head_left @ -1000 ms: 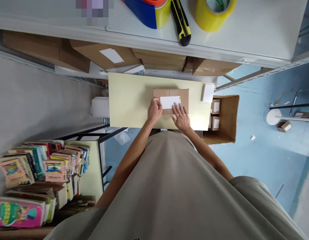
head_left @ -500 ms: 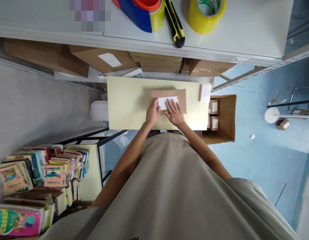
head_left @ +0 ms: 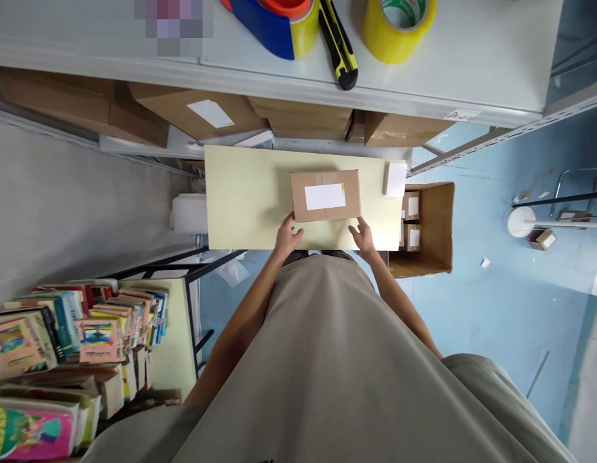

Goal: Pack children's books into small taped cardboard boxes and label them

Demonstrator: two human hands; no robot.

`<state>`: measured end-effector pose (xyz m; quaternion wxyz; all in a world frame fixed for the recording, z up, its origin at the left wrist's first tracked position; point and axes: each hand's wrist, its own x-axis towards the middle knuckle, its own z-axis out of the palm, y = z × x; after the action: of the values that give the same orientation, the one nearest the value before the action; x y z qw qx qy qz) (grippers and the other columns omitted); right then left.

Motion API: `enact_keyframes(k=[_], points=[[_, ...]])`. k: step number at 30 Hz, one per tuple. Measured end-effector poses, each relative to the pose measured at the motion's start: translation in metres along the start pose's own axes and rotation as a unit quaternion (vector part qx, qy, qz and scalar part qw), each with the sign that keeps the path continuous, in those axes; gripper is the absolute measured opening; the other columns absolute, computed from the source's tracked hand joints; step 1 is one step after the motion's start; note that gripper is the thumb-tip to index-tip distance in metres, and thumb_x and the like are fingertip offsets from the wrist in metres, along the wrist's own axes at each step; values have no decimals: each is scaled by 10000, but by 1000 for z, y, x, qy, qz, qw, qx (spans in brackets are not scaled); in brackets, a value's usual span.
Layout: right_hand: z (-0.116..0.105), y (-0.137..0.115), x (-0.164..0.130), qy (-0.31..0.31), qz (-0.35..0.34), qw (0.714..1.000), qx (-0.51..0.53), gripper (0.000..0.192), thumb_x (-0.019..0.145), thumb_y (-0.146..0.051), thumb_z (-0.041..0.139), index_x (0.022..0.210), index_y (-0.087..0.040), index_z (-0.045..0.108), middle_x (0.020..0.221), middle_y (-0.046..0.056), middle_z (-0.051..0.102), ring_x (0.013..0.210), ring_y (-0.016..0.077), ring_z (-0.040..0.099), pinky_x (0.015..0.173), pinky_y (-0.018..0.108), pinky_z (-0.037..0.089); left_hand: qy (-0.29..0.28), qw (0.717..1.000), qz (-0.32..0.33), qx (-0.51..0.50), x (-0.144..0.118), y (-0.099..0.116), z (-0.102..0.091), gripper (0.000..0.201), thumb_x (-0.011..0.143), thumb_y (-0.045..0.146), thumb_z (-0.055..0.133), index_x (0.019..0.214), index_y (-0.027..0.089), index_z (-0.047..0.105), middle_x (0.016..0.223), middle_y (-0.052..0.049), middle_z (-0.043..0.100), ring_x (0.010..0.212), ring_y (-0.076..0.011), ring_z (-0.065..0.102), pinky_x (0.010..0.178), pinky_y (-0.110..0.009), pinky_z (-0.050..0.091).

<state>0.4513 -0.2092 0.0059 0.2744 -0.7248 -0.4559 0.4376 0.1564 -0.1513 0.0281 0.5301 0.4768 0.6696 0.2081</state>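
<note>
Beside the table (head_left: pixel 240 199), an open carton (head_left: pixel 436 225) holds labelled boxes; both hands' grips open near the parcel (head_left: pixel 325 195).

The tape dispenser (head_left: pixel 274 22) and yellow tape roll (head_left: pixel 399 26) are cut off by the top edge; print on the box's label (head_left: pixel 325 196) is too small to read.
</note>
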Motion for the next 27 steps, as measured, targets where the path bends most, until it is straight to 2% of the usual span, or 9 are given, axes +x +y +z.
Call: enact_keyframes(k=[3,7,9,12,15,18,22,24,27], points=[[1,-28,-8,41,-20,998,39,854,1052,-789,563,1583,-133,690,1582,226,753,1496,362,700,1348,618,496,57,997,49,1,-5,19,-12,526,901,260,768,1428,246,768,1694,-144,673,1559,-305,663,1273,-476,590],[-10,-60,-13,111,-1,992,65,752,1054,-819,620,1412,-171,753,1438,235,806,1352,365,774,1149,563,673,85,990,104,-43,-5,39,-36,430,1018,457,745,1373,223,811,1428,-123,834,1325,-288,806,1167,-411,660],[-11,-66,-10,133,10,990,50,742,1043,-860,616,1315,-187,770,1365,232,825,1271,364,798,1050,532,709,91,991,95,-37,-1,40,-43,414,1018,510,751,1297,221,848,1277,-100,883,1205,-292,845,1089,-401,685],[-5,-62,-1,112,25,993,25,819,973,-983,580,1156,-208,773,1250,221,850,1134,360,824,938,509,722,94,995,43,1,8,32,-42,318,987,488,773,1143,232,879,1161,-78,905,1144,-299,863,1058,-396,676],[-3,-53,5,77,36,996,23,889,900,-1050,591,1124,-207,766,1225,227,854,1115,374,829,912,520,720,70,997,1,-8,17,19,-40,288,963,453,784,1117,223,865,1186,-87,905,1146,-297,869,1065,-385,673],[-8,-48,5,62,45,996,38,929,860,-1041,668,1189,-181,793,1308,251,840,1191,396,820,973,550,715,47,997,-8,-54,22,8,-43,370,961,444,804,1235,197,832,1333,-137,876,1243,-308,851,1113,-401,671],[-12,-51,-5,68,55,992,94,947,916,-1013,624,1332,-183,812,1414,208,825,1267,367,797,1051,540,697,50,994,-37,-91,21,-3,-52,451,997,483,783,1347,199,786,1523,-171,798,1416,-313,783,1241,-452,618],[-8,-55,-14,57,53,991,109,893,965,-978,595,1310,-189,832,1300,158,856,1212,337,795,1030,502,695,11,995,-36,-97,16,-6,-55,460,986,505,797,1338,209,787,1518,-156,803,1431,-317,775,1250,-461,615],[1,-62,-32,68,39,992,96,784,1030,-914,582,1158,-192,860,1028,90,837,1032,288,771,955,438,682,-53,994,-14,-94,8,-8,-60,468,967,524,825,1307,205,793,1443,-155,835,1382,-324,795,1200,-450,648]])
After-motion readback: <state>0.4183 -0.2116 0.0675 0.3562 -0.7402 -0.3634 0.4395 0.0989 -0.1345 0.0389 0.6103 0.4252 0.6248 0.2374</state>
